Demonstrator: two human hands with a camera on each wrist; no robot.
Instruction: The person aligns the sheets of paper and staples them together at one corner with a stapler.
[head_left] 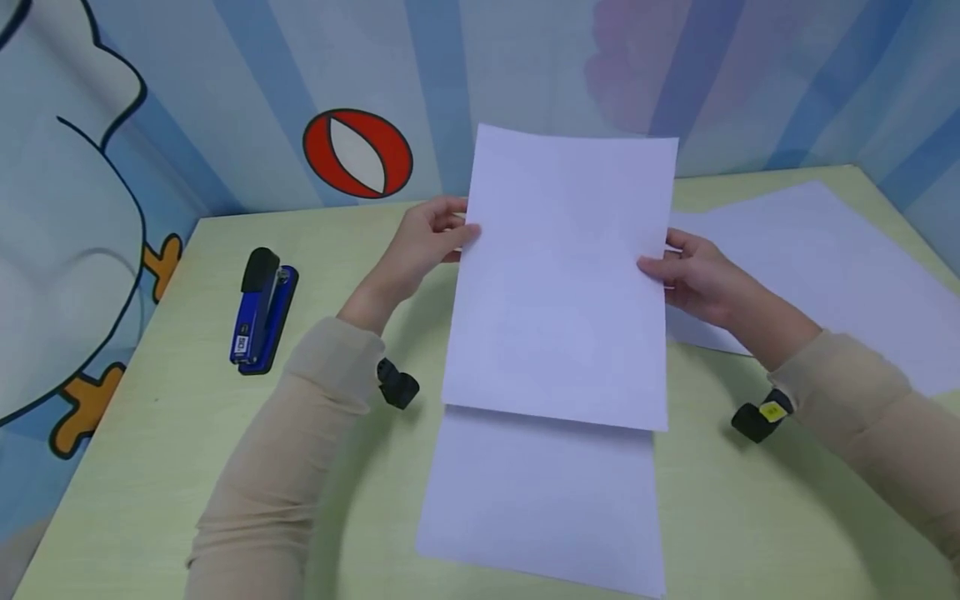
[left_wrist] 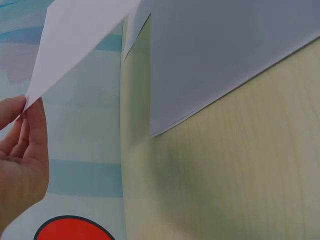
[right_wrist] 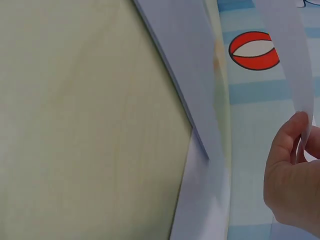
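A white sheet of paper (head_left: 562,283) is held up off the table between both hands. My left hand (head_left: 420,246) pinches its left edge between thumb and fingers; the left wrist view shows this grip at the sheet's edge. On the opposite side my right hand (head_left: 701,279) pinches the right edge, thumb in front. Beneath the raised sheet lies more white paper (head_left: 540,500) on the table, and the right wrist view shows it as a thin stack (right_wrist: 175,65). The raised sheet hides the upper part of that stack in the head view.
On the left of the table (head_left: 172,467) stands a blue and black stapler (head_left: 262,312). More white paper (head_left: 832,267) lies at the right, partly behind my right hand and forearm. A striped wall with a red and white ball picture (head_left: 358,153) borders the far edge.
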